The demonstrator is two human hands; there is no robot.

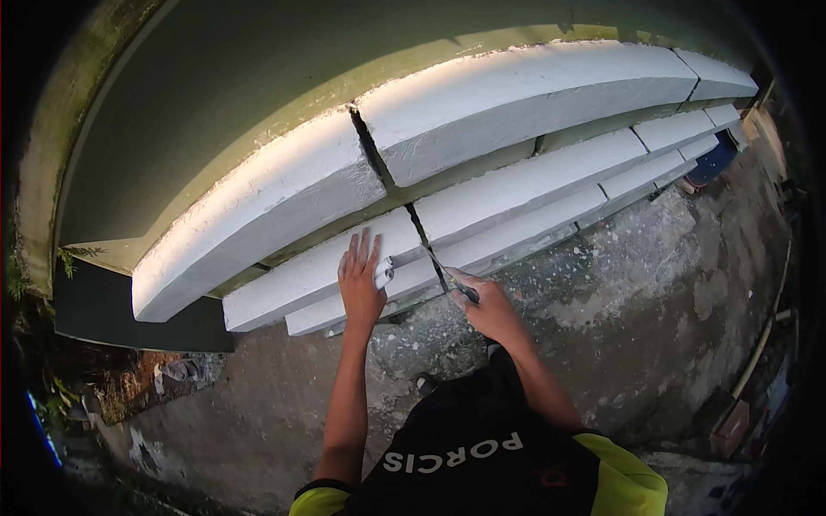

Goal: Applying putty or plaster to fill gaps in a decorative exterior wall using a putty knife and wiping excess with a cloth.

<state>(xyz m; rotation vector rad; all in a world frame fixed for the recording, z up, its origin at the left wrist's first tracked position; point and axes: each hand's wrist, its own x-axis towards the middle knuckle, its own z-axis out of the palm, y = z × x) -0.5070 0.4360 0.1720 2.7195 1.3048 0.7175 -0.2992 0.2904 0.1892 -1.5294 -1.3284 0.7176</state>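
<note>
With narrow-bladed tool (469, 293) in curled right hand (489, 310), pointing forward-left along the joint (416, 225) at the white ledge's (516, 185) front edge; with left hand (361, 288) flat, farther left, unclear hold on white wad (384, 273).

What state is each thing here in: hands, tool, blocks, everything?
Left hand: fingers extended, on a white block.
Right hand: closed around the tool.
Tool: held, tip at a dark gap.
White blocks: stepped rows, split by gaps.
Crumpled white piece: against the left hand; gripped or not, unclear.
Ground: stained, patchy.
Green wall: partly sunlit.
</note>
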